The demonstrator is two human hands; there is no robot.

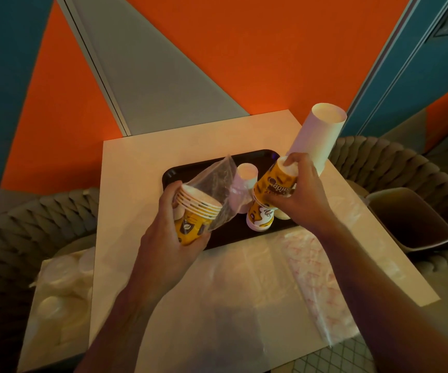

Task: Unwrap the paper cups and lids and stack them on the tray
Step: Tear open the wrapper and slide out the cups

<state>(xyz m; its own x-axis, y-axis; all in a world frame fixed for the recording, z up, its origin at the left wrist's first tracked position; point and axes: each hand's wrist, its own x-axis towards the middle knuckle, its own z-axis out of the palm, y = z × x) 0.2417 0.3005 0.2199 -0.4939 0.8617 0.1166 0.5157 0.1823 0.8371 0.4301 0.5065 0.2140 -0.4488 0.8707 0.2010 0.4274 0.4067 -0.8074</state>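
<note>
Our left hand [171,238] grips a nested stack of yellow cups [193,219], rims up, fingers closed around it, with a clear wrapper [219,188] hanging from it over the black tray's [180,169] left end. Our right hand [298,195] clasps an upturned cup stack [270,184] standing on the tray. A tall white cup stack [315,135] leans at the desk's [126,184] far right corner.

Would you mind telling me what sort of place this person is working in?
Probably a café or fast-food seating area: a black serving tray on a small table, branded yellow paper cups, woven chairs and bright orange walls.
</note>
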